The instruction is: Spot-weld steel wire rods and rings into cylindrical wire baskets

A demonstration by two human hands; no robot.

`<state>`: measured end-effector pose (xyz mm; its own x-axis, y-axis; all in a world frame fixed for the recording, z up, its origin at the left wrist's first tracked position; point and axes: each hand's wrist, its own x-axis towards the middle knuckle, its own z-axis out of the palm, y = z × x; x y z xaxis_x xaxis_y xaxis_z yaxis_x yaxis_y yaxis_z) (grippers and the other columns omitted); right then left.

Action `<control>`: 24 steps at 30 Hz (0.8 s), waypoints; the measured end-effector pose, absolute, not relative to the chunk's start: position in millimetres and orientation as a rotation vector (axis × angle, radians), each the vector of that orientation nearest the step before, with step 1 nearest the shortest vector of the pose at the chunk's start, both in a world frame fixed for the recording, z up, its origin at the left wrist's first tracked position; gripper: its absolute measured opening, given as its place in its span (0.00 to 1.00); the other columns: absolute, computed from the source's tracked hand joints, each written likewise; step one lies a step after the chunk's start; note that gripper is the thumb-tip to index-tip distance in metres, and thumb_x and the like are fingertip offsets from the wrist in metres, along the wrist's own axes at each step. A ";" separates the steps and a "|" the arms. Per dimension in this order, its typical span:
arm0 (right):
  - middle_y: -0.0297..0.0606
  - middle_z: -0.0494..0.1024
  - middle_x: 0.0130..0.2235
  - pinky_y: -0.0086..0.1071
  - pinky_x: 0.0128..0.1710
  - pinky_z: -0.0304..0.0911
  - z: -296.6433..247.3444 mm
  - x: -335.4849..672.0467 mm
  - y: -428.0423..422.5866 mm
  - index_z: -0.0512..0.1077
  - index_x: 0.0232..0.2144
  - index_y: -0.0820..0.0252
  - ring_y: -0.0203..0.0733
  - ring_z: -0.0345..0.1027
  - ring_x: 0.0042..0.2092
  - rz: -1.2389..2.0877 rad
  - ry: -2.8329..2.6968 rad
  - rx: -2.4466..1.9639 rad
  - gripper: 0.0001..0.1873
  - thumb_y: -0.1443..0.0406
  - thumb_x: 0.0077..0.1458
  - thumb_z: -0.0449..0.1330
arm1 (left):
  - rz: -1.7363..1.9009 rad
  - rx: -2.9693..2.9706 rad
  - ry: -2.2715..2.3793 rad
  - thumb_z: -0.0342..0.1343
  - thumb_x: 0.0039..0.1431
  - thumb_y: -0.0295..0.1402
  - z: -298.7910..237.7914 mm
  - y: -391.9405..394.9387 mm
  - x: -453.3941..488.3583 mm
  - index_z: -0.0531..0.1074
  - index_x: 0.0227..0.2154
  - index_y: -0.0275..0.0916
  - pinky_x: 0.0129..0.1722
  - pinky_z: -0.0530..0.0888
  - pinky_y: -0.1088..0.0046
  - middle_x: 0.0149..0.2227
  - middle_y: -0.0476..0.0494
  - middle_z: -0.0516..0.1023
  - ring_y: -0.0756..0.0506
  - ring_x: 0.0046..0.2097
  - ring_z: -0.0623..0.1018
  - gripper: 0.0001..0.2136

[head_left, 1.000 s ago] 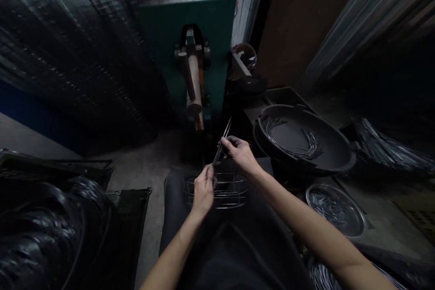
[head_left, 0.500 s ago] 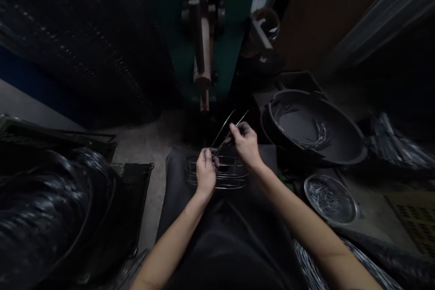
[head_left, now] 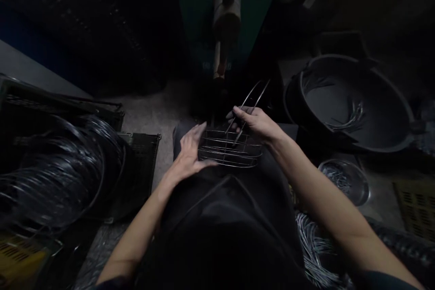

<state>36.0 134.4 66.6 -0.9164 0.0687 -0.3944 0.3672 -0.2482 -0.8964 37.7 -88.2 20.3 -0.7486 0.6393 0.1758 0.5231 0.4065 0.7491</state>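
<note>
My right hand [head_left: 258,122] pinches a thin bent metal wire [head_left: 262,92] between thumb and fingers. Two prongs of the wire point up and away, and its lower ends hang just over a wire rack [head_left: 249,155]. This rack, made of several curved rods joined by cross wires, lies on the dark apron [head_left: 234,208] over my lap. Around the rack's left end is my left hand [head_left: 188,154], its thumb and fingers spread apart. Whether it touches the rods I cannot tell.
Ahead stands a machine with a thick vertical rod [head_left: 227,13]. At right are a large dark basin [head_left: 390,118] with wire pieces and a small metal bowl [head_left: 363,190]. Wire bundles [head_left: 312,244] lie at lower right. Coiled wire rings [head_left: 64,176] fill the left side.
My left hand has let go of the bent wire and moved down to the rack's left end, fingers spreading. My right hand keeps the wire. The view has tilted downward.
</note>
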 end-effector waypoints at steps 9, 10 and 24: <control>0.26 0.69 0.19 0.20 0.12 0.46 65.1 6.8 139.4 0.64 0.32 0.59 0.25 0.53 0.15 -2.349 1.955 0.597 0.20 0.54 0.49 0.67 | 1.557 1.470 2.544 0.68 0.44 0.45 -23.5 -68.4 -12.7 0.46 0.61 0.43 0.54 0.66 0.50 0.49 0.38 0.68 0.39 0.51 0.72 0.46; 0.26 0.69 0.20 0.19 0.12 0.46 69.1 0.4 142.1 0.63 0.31 0.59 0.25 0.53 0.16 -2.380 1.947 0.592 0.20 0.54 0.50 0.67 | 1.585 1.477 2.527 0.68 0.43 0.43 -16.1 -64.0 -20.7 0.46 0.61 0.44 0.53 0.67 0.51 0.50 0.38 0.68 0.39 0.50 0.72 0.46; 0.27 0.67 0.20 0.19 0.12 0.48 96.7 -71.4 152.2 0.65 0.28 0.61 0.26 0.57 0.18 -2.331 2.037 0.568 0.12 0.68 0.50 0.66 | 1.806 1.459 2.379 0.72 0.38 0.40 12.6 -41.9 -82.4 0.45 0.61 0.46 0.50 0.72 0.53 0.49 0.39 0.66 0.39 0.49 0.73 0.50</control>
<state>-71.4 152.2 96.7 -0.9348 0.2380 -0.2635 0.2293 -0.1622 -0.9598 -82.4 -41.9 12.6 -0.6015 0.5242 0.6029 0.7216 0.0326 0.6915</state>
